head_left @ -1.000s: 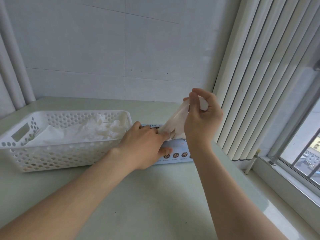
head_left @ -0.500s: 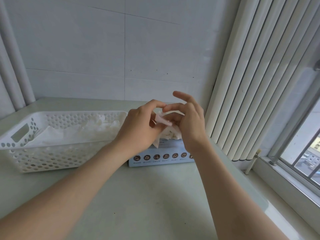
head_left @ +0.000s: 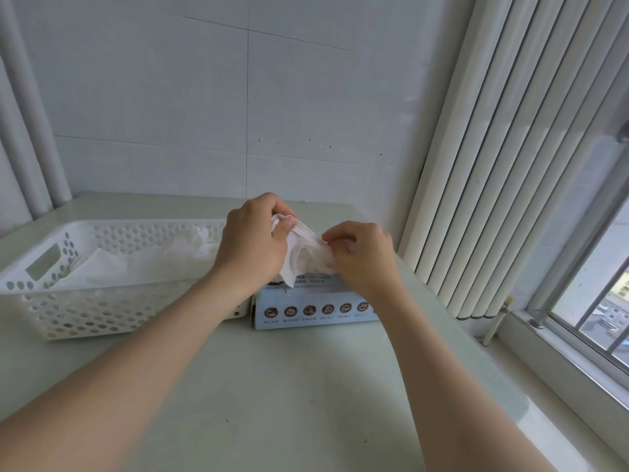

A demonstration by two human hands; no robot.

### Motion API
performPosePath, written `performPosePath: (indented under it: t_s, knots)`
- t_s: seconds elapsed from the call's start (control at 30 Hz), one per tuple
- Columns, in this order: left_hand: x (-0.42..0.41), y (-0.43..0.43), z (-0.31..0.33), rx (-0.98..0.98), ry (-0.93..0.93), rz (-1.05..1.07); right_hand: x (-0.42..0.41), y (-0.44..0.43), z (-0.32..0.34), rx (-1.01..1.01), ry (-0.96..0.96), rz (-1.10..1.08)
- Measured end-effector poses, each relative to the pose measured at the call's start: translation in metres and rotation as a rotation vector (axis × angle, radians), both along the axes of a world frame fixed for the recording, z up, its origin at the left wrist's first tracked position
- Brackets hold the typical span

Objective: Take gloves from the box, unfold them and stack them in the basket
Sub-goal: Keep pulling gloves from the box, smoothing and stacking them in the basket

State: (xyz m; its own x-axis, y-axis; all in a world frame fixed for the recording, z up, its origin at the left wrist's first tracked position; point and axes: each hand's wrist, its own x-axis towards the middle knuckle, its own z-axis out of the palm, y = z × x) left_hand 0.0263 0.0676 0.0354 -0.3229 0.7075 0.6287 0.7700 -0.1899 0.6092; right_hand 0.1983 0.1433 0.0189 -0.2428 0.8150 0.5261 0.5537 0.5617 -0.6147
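basket (head_left: 102, 311) and box (head_left: 316, 310) block the far table (head_left: 272, 403).

Left hand (head_left: 252, 245) pinching, right hand (head_left: 360, 255) pinching, forearms extended

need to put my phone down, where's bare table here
Bare table lies on the near side of the white basket and the blue glove box. Another bare strip runs behind the basket, along the wall. Crowded: above the box, where left hand and right hand hold a glove.
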Motion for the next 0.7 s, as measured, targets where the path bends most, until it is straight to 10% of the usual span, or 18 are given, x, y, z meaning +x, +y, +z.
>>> performPosePath:
  t_s: [0.33,0.7]
  knots:
    - [-0.007,-0.008,0.024,0.121,-0.597,-0.128,0.004,-0.003,-0.005,-0.123,-0.189,-0.129]
    - [-0.013,-0.001,0.028,0.028,-0.816,-0.269,-0.009,-0.021,0.003,0.060,-0.046,0.006]
